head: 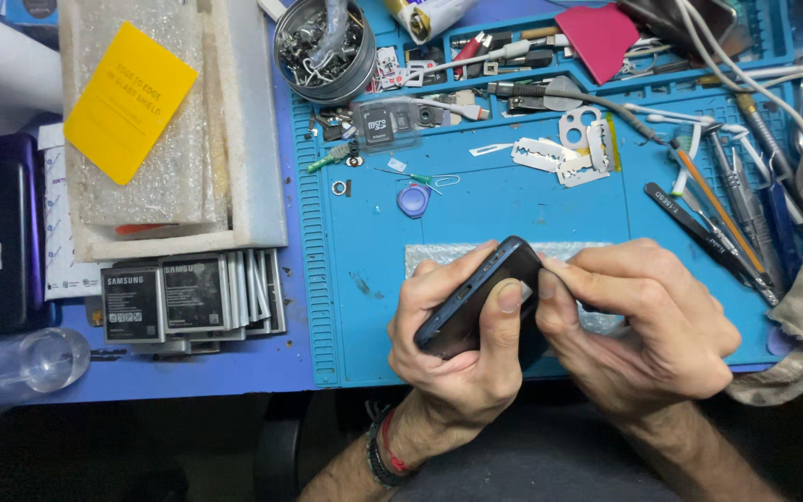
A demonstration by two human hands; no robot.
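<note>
Head view: dark phone (pixel 476 297) held on edge over blue mat (pixel 513 204), above strip of bubble wrap (pixel 439 256).
Left hand (pixel 457 349): wrapped round phone body, thumb pressed on its face.
Right hand (pixel 643 325): pinching phone's upper corner.
Progress: casing apparently closed; opening likely just begun.
Nearby: razor blades (pixel 559 153), tweezers (pixel 708 237), untouched.

Two bare hands, left hand (pixel 457 344), right hand (pixel 643 325), no sleeves, red and black wristbands (pixel 383 451) on left wrist
</note>
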